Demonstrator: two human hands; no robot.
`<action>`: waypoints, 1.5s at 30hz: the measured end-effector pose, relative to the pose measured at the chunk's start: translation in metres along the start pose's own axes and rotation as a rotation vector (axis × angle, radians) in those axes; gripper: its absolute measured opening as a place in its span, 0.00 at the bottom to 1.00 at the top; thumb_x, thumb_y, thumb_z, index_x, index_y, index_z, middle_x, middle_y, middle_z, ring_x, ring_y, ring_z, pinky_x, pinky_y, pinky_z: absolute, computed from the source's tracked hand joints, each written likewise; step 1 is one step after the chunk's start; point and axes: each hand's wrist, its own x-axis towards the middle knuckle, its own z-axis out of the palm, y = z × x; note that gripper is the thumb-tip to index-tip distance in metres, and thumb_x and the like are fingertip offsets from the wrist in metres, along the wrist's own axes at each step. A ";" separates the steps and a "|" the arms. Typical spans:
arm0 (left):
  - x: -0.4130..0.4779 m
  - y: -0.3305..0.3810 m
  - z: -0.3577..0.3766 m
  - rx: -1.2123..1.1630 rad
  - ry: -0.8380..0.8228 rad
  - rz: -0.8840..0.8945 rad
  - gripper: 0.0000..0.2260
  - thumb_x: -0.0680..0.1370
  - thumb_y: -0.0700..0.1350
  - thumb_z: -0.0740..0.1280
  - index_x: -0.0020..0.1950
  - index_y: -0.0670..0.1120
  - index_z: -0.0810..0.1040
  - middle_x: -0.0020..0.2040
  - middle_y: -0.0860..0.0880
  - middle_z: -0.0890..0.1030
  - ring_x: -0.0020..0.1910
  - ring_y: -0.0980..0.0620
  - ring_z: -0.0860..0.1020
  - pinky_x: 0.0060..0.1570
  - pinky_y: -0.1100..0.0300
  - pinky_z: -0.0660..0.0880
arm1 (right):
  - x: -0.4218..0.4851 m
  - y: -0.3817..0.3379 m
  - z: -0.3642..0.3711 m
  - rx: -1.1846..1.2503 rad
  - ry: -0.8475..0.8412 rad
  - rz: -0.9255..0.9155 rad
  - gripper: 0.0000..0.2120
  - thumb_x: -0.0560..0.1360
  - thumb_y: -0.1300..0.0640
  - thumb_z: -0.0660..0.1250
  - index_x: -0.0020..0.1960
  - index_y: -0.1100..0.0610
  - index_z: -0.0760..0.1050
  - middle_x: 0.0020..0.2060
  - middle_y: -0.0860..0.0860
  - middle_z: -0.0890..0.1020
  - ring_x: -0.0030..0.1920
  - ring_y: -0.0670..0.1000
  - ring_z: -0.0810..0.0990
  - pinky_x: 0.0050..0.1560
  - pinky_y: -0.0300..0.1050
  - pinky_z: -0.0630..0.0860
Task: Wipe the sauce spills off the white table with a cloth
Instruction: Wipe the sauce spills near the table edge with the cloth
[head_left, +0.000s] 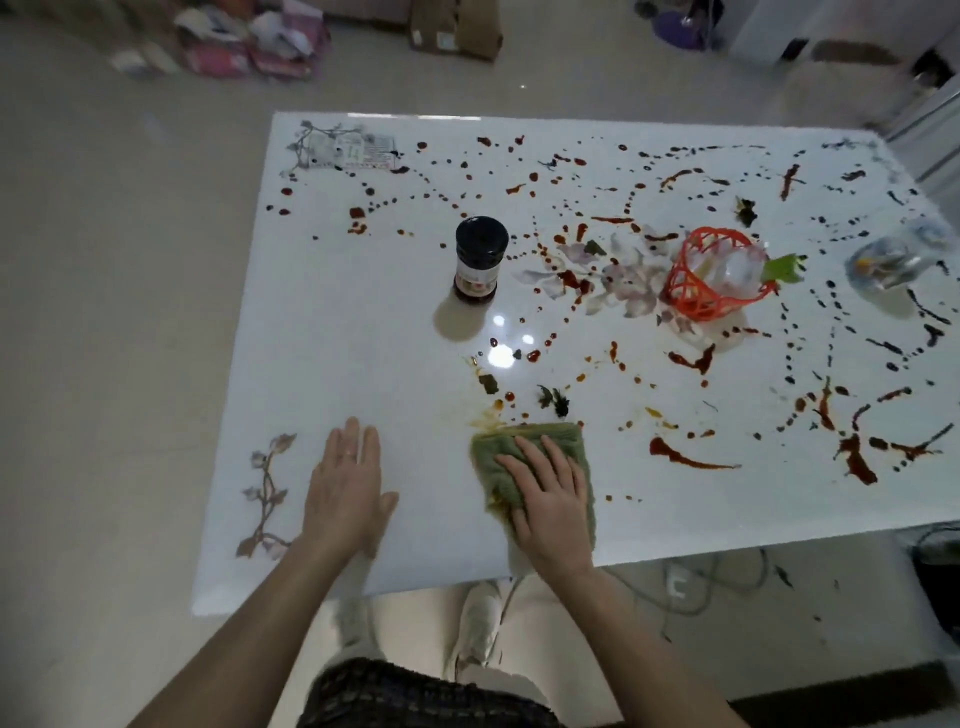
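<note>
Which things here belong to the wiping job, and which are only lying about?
For the job: green cloth, right hand pressing flat on it, left hand flat on the white table, sauce spills.
Lying about: dark jar, orange basket on its side, boxes on the floor, cables on the floor.
</note>
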 end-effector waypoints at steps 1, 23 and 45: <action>-0.002 0.001 0.000 0.001 -0.002 -0.007 0.36 0.78 0.52 0.62 0.76 0.43 0.42 0.77 0.42 0.41 0.76 0.42 0.43 0.73 0.49 0.54 | -0.004 -0.008 0.003 0.030 0.016 -0.006 0.23 0.72 0.51 0.60 0.67 0.49 0.73 0.69 0.51 0.74 0.72 0.58 0.65 0.70 0.59 0.59; -0.002 0.003 -0.002 0.003 0.010 -0.006 0.41 0.77 0.53 0.65 0.76 0.43 0.40 0.77 0.43 0.39 0.76 0.43 0.42 0.73 0.53 0.53 | -0.006 -0.023 0.006 0.035 -0.052 -0.144 0.20 0.75 0.49 0.62 0.66 0.45 0.75 0.68 0.47 0.75 0.65 0.57 0.70 0.63 0.56 0.65; -0.003 0.003 -0.006 -0.065 0.089 -0.017 0.41 0.74 0.55 0.68 0.77 0.46 0.46 0.78 0.47 0.45 0.76 0.46 0.47 0.72 0.54 0.57 | 0.085 -0.066 0.024 -0.109 -0.146 -0.244 0.24 0.76 0.46 0.60 0.72 0.44 0.69 0.72 0.48 0.70 0.60 0.58 0.71 0.52 0.53 0.67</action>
